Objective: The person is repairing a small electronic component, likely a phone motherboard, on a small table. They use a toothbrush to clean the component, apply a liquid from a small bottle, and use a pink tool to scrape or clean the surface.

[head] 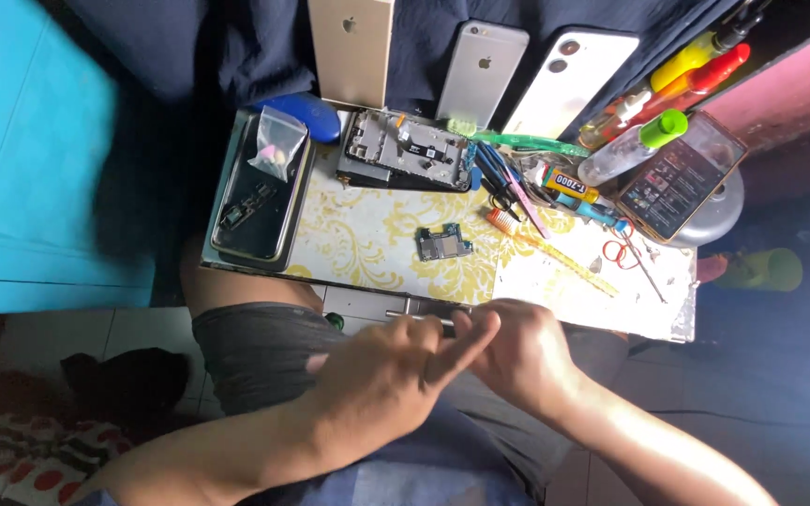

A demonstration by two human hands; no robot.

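My left hand [382,375] and my right hand [517,351] meet just below the near edge of a small work table [367,248]. Together they pinch a thin metal tool [419,319] that lies level between the fingers; its tip is hidden. On the table lie a small green circuit board [443,244], an opened phone frame [405,150] and a dark phone shell [257,201] with a small plastic bag [278,145] on it.
Three phones lean at the back: a gold one [351,47], a silver one [482,70], a white one [569,80]. Screwdrivers and brushes [508,183], a glue tube [569,183], bottles [630,145], a lit phone [682,178] and small scissors [622,251] crowd the right. A blue wall [21,159] stands left.
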